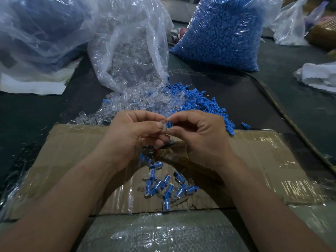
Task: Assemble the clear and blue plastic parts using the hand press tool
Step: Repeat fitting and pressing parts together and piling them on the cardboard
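Observation:
My left hand point(132, 133) pinches a small clear plastic part point(164, 128) between thumb and fingers. My right hand point(201, 135) pinches a blue plastic part point(169, 123), which meets the clear one between my fingertips. Under my hands, a metal hand press tool point(160, 148) with a bit of orange shows, mostly hidden. Several joined clear-and-blue pieces point(167, 184) lie on the taped cardboard sheet point(263, 160) below my wrists. Beyond my hands spread a loose pile of clear parts point(131, 100) and a pile of blue parts point(203, 104).
A clear bag of clear parts point(131, 48) lies open at the back centre. A full bag of blue parts point(221, 31) stands at the back right. Large crumpled plastic bags point(40, 30) fill the back left. A cord point(283, 110) runs down the right of the dark table.

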Motion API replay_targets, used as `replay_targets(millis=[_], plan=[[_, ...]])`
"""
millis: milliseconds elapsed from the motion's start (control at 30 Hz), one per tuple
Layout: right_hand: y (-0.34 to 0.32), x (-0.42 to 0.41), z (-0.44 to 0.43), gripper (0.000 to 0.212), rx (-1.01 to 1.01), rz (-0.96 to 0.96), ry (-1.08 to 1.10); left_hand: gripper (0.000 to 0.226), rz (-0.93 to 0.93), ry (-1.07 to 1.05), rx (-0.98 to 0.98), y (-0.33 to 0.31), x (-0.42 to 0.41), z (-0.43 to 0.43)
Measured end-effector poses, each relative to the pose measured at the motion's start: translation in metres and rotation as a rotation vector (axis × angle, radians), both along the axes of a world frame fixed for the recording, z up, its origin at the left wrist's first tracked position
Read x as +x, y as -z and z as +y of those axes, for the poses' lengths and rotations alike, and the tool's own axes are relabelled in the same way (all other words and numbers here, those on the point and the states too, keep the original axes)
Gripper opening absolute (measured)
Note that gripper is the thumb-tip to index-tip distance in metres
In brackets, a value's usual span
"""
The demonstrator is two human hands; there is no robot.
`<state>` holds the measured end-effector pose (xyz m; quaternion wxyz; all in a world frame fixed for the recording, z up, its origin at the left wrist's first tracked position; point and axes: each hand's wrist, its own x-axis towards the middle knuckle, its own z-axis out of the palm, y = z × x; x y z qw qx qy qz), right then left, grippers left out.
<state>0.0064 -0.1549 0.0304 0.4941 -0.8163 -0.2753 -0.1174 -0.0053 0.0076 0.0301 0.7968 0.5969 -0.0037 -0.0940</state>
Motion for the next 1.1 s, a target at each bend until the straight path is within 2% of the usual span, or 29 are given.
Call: replay_targets(millis=[133,267,433,567,733,833,900,1000,1100], plan=[[0.000,0.000,0.000,0.024,-0.012,-0.019,0.005,0.012,-0.001,0.010,0.000,0.000,0.000,0.000],[-0.001,0.001,0.001,0.021,-0.092,-0.132,-0.010,0.016,0.007,0.009,0.029,0.001,0.000,0.000],[-0.002,0.000,0.002,0.020,-0.125,-0.150,-0.021,0.008,-0.024,-0.001,0.065,0.003,0.000,0.000],[-0.007,0.000,-0.001,0.024,-0.152,0.041,-0.010,0.006,-0.035,-0.020,0.065,0.005,0.000,0.002],[-0.016,0.011,-0.026,0.018,-0.451,0.393,0.038,0.011,-0.029,-0.111,0.088,0.006,0.003,0.003],[-0.020,0.012,-0.039,0.028,-0.591,0.530,-0.027,0.011,-0.025,-0.134,0.088,0.005,0.004,0.003],[-0.022,0.011,-0.042,0.043,-0.673,0.590,-0.081,0.011,-0.029,-0.152,0.065,0.004,0.003,0.003],[-0.022,0.009,-0.040,0.071,-0.794,0.551,-0.121,0.009,-0.024,-0.179,0.033,0.005,0.003,0.003],[-0.022,0.008,-0.035,0.077,-0.852,0.498,-0.101,0.013,-0.022,-0.188,0.015,0.005,0.002,0.003]])
